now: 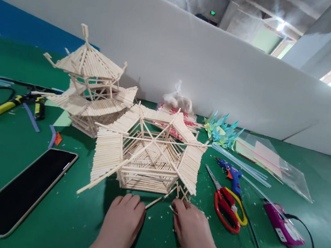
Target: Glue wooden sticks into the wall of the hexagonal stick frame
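Observation:
A half-built pavilion model [150,155] of thin wooden sticks stands on the green table in front of me. Below its left front corner my left hand [124,219] is closed, palm down, with a wooden stick [153,203] sticking out past the index finger. Near the front right corner my right hand [190,223] is closed with fingertips pinched at a short stick piece [172,209]. More short sticks [184,195] lie just beyond those fingertips. Both hands' fingertips are partly hidden. Behind on the left rises a taller stick pavilion [87,85] with a pointed roof.
Scissors [227,208], a blue glue gun [230,171] and a purple corded device [283,228] lie on the right. A phone [19,190] and yellow-black tool [7,108] are left. Behind are glue sticks [243,164], folded paper [223,130], a bag of sticks [177,111] and a partition [224,74].

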`<state>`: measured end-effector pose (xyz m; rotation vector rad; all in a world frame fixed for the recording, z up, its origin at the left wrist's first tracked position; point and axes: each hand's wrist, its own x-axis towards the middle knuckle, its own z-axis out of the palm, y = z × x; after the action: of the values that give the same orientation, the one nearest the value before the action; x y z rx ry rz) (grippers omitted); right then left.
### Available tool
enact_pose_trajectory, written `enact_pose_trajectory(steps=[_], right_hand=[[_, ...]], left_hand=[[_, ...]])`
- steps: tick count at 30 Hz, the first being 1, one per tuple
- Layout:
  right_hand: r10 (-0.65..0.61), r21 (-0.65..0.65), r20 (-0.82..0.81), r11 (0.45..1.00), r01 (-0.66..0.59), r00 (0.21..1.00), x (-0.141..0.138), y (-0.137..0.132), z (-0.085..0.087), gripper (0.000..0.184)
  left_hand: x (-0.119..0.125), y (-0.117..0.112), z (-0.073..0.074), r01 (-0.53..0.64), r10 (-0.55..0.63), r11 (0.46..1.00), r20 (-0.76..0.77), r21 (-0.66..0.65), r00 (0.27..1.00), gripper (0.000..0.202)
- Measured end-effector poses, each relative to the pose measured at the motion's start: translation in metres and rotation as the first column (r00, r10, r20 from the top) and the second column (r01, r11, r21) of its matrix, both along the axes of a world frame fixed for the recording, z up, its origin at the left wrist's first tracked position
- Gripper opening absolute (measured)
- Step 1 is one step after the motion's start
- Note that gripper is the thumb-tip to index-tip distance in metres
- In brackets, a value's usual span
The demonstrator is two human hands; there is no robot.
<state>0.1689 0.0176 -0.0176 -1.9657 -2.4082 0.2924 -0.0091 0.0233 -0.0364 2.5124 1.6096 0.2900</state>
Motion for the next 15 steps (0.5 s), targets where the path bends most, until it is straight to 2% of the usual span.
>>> enact_pose_trajectory(steps=[5, 11, 12, 13, 14, 15], right_hand=[[0.028, -0.037, 0.040, 0.999, -0.026, 0.999, -0.006, 0.014, 0.004, 0.027], [0.056, -0.060, -0.199, 0.996, -0.069, 0.978, -0.012, 0.014, 0.015, 0.017], [0.026, -0.087, -0.314, 0.995, -0.056, 0.949, -0.015, 0.013, 0.017, 0.014], [-0.034, -0.142, -0.471, 0.989, -0.038, 0.881, -0.020, 0.012, 0.019, 0.011], [-0.123, -0.222, -0.639, 0.975, -0.030, 0.759, -0.025, 0.012, 0.020, 0.006], [-0.226, -0.308, -0.779, 0.950, -0.044, 0.585, -0.030, 0.011, 0.022, 0.002]], left_hand=[[0.002, 0.003, -0.003, -0.019, 0.020, 1.000, 0.041, -0.016, 0.999, 0.027], [-0.010, -0.005, 0.000, -0.025, 0.034, 0.999, 0.216, -0.044, 0.976, 0.021], [-0.012, -0.009, 0.004, -0.018, 0.033, 0.998, 0.267, -0.059, 0.963, 0.021], [-0.014, -0.012, 0.010, -0.011, 0.035, 0.997, 0.320, -0.077, 0.947, 0.022], [-0.015, -0.015, 0.016, 0.005, 0.040, 0.993, 0.388, -0.114, 0.921, 0.024], [-0.016, -0.018, 0.023, 0.017, 0.128, 0.968, 0.553, -0.249, 0.823, 0.024]])
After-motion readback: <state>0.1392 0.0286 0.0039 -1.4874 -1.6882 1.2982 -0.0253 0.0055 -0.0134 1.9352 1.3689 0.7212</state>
